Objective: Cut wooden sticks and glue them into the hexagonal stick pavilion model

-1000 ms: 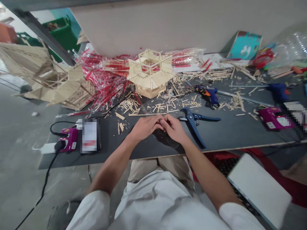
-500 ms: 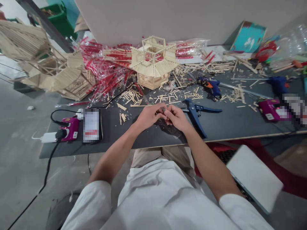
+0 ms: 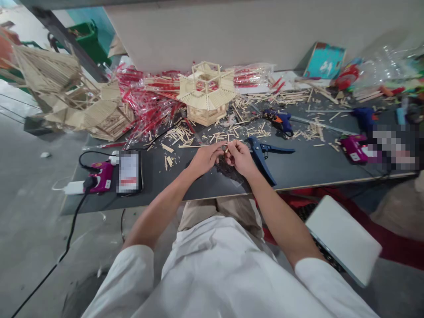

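Bench (image 3: 308, 165) was littered; model (image 3: 208, 100) had lower roof covered, top bare. Right hand (image 3: 243, 161) pinched a chip (image 3: 227, 150); left hand (image 3: 204, 160), couldn't tell.

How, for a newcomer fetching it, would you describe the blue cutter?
Find the dark workbench. Just right of the person's right hand lies the blue cutter. Unlike the blue-and-orange glue gun behind it, it has two long handles spread in a V.
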`<state>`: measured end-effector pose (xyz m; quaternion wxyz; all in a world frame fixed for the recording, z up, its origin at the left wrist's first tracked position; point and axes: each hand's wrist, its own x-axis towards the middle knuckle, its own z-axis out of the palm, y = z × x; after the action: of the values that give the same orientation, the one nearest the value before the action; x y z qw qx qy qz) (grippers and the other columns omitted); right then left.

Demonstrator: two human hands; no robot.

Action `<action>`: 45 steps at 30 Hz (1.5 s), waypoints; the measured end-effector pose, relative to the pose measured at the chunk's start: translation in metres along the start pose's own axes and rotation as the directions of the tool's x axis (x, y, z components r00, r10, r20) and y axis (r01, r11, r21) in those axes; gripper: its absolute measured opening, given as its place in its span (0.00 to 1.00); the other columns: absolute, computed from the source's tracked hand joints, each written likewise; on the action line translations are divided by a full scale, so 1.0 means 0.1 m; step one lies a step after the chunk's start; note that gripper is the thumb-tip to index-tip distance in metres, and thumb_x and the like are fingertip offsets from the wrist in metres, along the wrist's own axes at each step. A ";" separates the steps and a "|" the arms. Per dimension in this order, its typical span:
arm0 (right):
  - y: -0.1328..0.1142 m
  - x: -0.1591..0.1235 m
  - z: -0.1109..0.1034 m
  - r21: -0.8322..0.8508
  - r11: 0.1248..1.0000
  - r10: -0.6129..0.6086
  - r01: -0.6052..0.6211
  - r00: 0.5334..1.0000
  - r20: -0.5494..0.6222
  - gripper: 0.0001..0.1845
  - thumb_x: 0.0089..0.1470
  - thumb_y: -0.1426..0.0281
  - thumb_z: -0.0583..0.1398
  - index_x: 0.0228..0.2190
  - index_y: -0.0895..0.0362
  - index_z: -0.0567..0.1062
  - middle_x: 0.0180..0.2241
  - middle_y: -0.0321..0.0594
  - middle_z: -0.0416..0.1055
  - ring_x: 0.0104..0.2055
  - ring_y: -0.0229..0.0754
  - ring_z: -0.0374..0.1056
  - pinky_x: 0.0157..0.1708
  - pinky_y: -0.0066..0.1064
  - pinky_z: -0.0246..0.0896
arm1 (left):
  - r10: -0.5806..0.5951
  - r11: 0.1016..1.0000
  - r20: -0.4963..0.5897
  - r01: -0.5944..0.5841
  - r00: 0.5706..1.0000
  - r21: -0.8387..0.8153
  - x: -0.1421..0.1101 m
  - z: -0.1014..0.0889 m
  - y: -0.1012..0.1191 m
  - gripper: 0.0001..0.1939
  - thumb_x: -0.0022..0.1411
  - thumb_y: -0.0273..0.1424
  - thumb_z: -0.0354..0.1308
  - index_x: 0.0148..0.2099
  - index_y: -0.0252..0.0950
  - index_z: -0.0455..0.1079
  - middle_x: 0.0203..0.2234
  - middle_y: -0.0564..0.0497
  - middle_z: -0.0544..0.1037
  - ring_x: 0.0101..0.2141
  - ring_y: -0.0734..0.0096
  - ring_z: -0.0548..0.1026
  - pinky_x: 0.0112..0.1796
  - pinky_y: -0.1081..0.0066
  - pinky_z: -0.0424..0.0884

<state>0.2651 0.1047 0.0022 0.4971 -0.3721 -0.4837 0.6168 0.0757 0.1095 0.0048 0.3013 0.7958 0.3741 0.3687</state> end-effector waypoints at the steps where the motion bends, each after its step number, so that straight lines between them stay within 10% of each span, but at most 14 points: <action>1: 0.01 0.01 0.00 0.014 1.000 -0.005 0.005 1.000 -0.017 0.31 0.55 0.39 0.67 0.30 0.52 0.66 0.22 0.27 0.67 0.17 0.29 0.60 0.14 0.23 0.48 | 0.017 0.999 -0.010 -0.016 1.000 0.049 0.00 0.00 -0.01 0.20 0.76 0.28 0.53 0.64 0.38 0.75 0.35 0.50 0.85 0.27 0.75 0.79 0.37 0.73 0.75; 8: 0.02 0.02 0.00 0.048 0.999 0.010 -0.009 1.000 -0.021 0.30 0.55 0.41 0.68 0.28 0.53 0.67 0.19 0.29 0.69 0.16 0.30 0.60 0.15 0.22 0.52 | 0.131 0.975 -0.126 -0.104 0.983 0.197 -0.02 0.01 -0.05 0.10 0.75 0.31 0.58 0.50 0.38 0.82 0.42 0.46 0.87 0.41 0.68 0.84 0.46 0.68 0.77; 14: -0.01 0.00 0.04 0.049 0.998 0.027 -0.026 0.999 -0.023 0.30 0.54 0.43 0.70 0.28 0.53 0.65 0.20 0.28 0.71 0.17 0.29 0.61 0.14 0.22 0.51 | 0.101 0.945 0.021 -0.102 0.995 0.310 -0.03 -0.07 0.03 0.12 0.78 0.34 0.53 0.51 0.37 0.77 0.43 0.46 0.85 0.44 0.66 0.82 0.46 0.68 0.74; 33: -0.11 -0.05 0.07 -0.008 0.999 0.032 -0.033 0.998 -0.055 0.31 0.54 0.41 0.68 0.28 0.52 0.64 0.19 0.27 0.68 0.15 0.30 0.59 0.13 0.23 0.50 | 0.123 0.726 0.136 -0.183 0.983 0.663 0.05 -0.08 0.34 0.13 0.77 0.31 0.46 0.42 0.35 0.70 0.36 0.45 0.81 0.30 0.68 0.78 0.27 0.70 0.60; 45: -1.26 0.37 -0.05 -0.410 0.866 -0.261 0.286 0.958 0.118 0.22 0.58 0.53 0.71 0.27 0.55 0.73 0.20 0.30 0.67 0.21 0.31 0.58 0.20 0.25 0.51 | 0.178 0.874 0.113 -0.210 0.978 0.439 0.93 -0.89 0.89 0.11 0.72 0.38 0.61 0.51 0.38 0.77 0.35 0.51 0.85 0.34 0.69 0.82 0.36 0.71 0.69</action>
<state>0.2936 0.1470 0.1238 0.4723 -0.3804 -0.6681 0.4311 0.0777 0.1556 0.1543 0.0842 0.8894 0.3567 0.2733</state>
